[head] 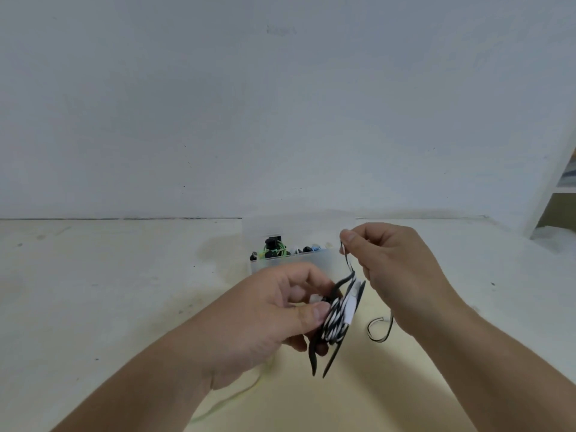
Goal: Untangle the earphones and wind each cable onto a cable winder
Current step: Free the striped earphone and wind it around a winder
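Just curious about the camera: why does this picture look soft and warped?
Head view: overall soft focus, contents of the clear box smeared; wide-angle lens tilts the white shelf post and stretches the forearms; flat, even light, no glare.

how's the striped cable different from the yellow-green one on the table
The black-and-white striped cable is partly wound on a black winder held in the left hand, its free length pinched by the right hand. The plain yellow-green cable lies loose and unwound on the table. Both are thin.
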